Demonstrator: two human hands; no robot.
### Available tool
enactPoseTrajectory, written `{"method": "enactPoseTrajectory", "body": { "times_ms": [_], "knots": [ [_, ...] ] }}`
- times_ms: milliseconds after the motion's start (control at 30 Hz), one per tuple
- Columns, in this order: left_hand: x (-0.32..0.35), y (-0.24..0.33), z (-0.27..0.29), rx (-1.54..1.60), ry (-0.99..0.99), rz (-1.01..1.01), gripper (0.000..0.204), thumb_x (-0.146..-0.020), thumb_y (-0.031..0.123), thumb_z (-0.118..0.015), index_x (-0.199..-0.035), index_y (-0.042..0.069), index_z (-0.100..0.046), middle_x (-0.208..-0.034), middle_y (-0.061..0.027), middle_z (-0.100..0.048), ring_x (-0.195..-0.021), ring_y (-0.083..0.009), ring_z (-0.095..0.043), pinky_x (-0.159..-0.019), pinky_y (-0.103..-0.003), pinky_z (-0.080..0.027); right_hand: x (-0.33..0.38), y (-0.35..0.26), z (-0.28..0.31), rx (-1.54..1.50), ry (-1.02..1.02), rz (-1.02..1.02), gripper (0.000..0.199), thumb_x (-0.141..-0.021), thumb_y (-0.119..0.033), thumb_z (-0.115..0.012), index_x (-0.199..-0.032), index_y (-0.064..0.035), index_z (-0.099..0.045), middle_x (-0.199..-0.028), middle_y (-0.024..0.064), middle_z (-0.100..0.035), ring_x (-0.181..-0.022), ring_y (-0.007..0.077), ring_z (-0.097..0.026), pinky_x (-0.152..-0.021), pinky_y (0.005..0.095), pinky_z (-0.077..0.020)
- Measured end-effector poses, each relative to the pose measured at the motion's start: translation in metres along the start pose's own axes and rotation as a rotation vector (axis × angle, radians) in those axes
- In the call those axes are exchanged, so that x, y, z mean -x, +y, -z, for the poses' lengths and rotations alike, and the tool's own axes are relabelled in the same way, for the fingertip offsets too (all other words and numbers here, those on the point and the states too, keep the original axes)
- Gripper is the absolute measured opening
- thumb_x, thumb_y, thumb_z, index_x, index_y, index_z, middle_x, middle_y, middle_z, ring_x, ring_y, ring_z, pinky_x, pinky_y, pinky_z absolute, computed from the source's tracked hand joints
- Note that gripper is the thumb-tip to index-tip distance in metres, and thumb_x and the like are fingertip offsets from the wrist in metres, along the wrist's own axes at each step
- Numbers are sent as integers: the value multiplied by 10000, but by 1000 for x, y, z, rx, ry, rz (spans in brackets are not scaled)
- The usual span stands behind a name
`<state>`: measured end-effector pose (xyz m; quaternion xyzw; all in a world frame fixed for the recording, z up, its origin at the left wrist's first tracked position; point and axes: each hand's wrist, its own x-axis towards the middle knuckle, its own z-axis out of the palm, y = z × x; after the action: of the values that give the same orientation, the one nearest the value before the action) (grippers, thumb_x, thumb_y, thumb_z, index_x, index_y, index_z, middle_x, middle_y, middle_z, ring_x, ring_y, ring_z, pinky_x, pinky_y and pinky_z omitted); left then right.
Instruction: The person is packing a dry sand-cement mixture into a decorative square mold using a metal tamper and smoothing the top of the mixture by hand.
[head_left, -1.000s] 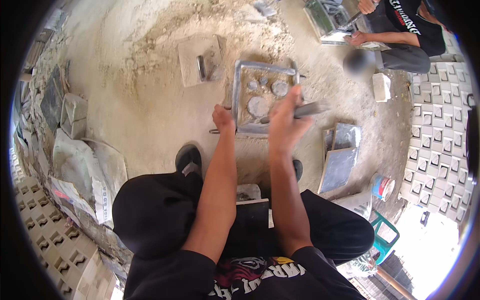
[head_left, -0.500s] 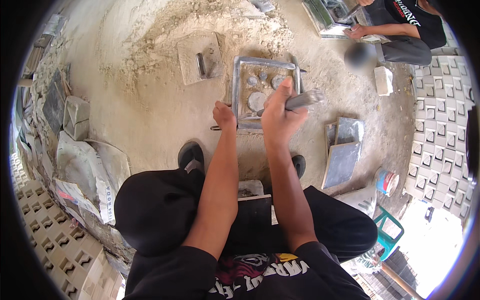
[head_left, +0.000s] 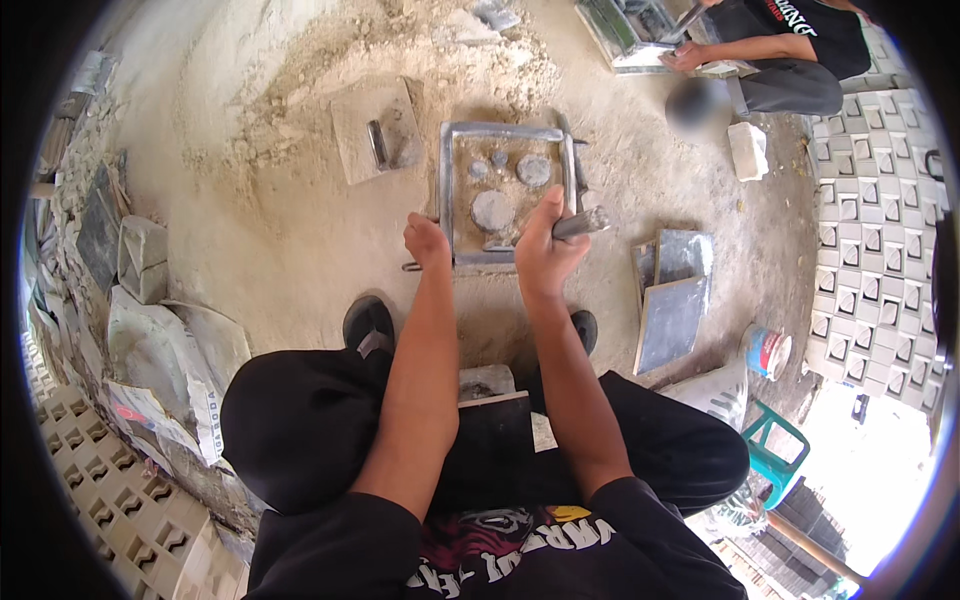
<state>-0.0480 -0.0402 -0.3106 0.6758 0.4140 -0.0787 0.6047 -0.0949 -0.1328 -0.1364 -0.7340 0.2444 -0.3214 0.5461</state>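
A square grey metal mould frame (head_left: 448,190) lies on the ground ahead of me, with sandy material and several round grey discs inside, the largest disc (head_left: 492,211) near the middle. My left hand (head_left: 427,241) is closed at the frame's near left side, seemingly gripping it; the fingers are partly hidden. A metal loop (head_left: 412,267) shows just below that hand. Over the near right corner of the frame, my right hand (head_left: 550,250) wraps round a thick metal bar (head_left: 582,223). The bar's upper end points right; its lower part reaches toward the frame's near inner edge.
A square plate with a metal handle (head_left: 377,144) lies at the frame's far left. Grey panels (head_left: 670,320) and a bucket (head_left: 767,352) are to the right. Another person (head_left: 770,60) works at a second mould (head_left: 622,40), far right. Patterned blocks (head_left: 865,260) are stacked beyond.
My right hand and the bar have come slightly nearer to me over the frame. The left hand stays at the frame's side. The whole view has shifted a little.
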Motion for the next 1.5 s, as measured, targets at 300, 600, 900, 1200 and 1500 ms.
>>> {"method": "enactPoseTrajectory", "body": {
  "times_ms": [300,600,900,1200,1500],
  "knots": [
    [-6,3,11,-17,1,-15,559,-889,365,-314,-818,-32,-701,-943,-259,-679,-939,-421,-618,-914,-443,-428,-16,-24,11,-179,-17,-80,465,-992,-178,-520,-546,-70,-442,-485,-41,-430,-452,24,-377,-389,254,-250],
    [-10,-1,9,-64,18,-49,573,-902,381,-313,-822,-39,-694,-923,-265,-675,-941,-430,-619,-915,-467,-429,-29,-15,21,-141,7,-23,462,-994,-192,-530,-561,-56,-444,-487,-44,-397,-480,26,-357,-410,276,-234],
    [-14,-7,7,-89,40,-33,573,-900,389,-317,-857,-36,-699,-965,-252,-679,-955,-417,-623,-917,-457,-430,-45,2,49,34,23,-60,483,-998,-212,-517,-550,-37,-472,-478,-36,-434,-464,34,-385,-410,276,-253],
    [-2,-4,1,-113,-8,-67,565,-895,383,-319,-841,-36,-695,-970,-256,-677,-954,-421,-621,-904,-465,-432,-46,37,72,220,40,44,488,-1010,-242,-484,-548,-96,-424,-470,-14,-440,-406,78,-408,-396,268,-319],
    [-13,-9,6,-404,24,-307,620,-950,405,-284,-963,-84,-666,-1033,-311,-646,-1000,-465,-608,-909,-486,-451,-38,20,67,-84,74,-17,480,-1000,-242,-519,-561,-67,-436,-490,-53,-406,-466,31,-364,-411,263,-255]
  ]
}}
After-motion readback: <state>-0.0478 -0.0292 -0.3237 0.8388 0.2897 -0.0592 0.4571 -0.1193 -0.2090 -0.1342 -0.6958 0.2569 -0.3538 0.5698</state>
